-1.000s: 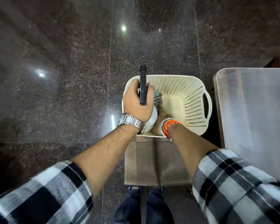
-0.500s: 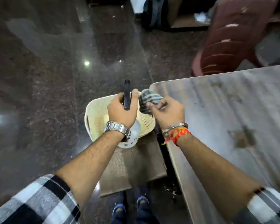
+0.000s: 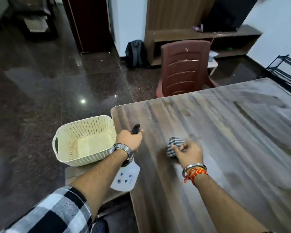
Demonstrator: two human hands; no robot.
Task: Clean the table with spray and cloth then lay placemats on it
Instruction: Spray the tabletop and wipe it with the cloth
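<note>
From the head camera, the wooden table (image 3: 225,140) fills the right half of the scene, and both hands are out over its near left corner. The left hand (image 3: 130,140), with a metal watch (image 3: 123,149) on its wrist, is wrapped round the neck of a spray bottle (image 3: 126,179). The black nozzle pokes out above the knuckles, and the white body hangs below the wrist, right at the table's left edge. The right hand (image 3: 188,153) is further in over the tabletop, fingers curled tight round a bunched striped cloth (image 3: 172,147). Whether the cloth actually touches the wood I cannot tell. A steel bangle and orange threads (image 3: 194,172) circle that wrist.

Just off the table's left edge sits a cream plastic basket (image 3: 84,142) with nothing in it, resting on a flat brownish mat (image 3: 74,175) that shows below its near side. What the mat lies on is hidden. Beyond the table's far edge stands a dark red plastic chair (image 3: 185,68), and behind that a black backpack (image 3: 135,54) leans by the wall. The dark floor (image 3: 40,89) to the left of the table is polished and glossy.
</note>
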